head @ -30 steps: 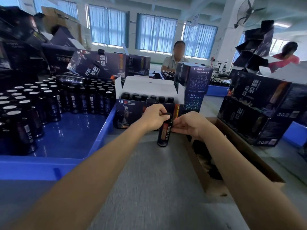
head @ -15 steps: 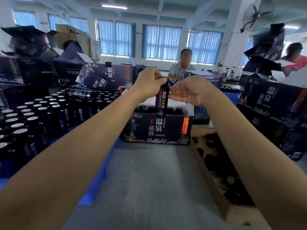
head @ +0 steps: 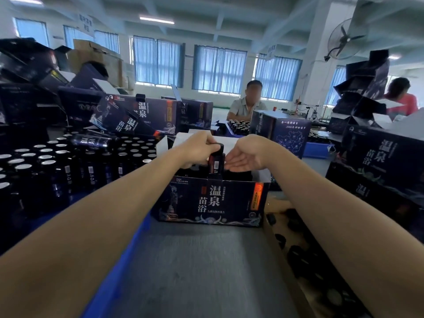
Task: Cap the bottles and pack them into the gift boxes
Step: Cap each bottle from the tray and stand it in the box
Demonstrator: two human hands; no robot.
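I read 温泉苗浴 in white on the front of the open gift box (head: 213, 203), with a small PICC at its upper left. The same characters mark the tilted gift box (head: 137, 115) and the right-hand gift box (head: 378, 154).

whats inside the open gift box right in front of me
One upright bottle, half inside, left hand holding its cap; dark bottle tops beside it. The box wall and the right hand hide the rest, so no count.

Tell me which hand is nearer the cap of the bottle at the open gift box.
Left. The left hand grips the bottle at its cap; the right hand lies open just right of the bottle's body, below the cap.
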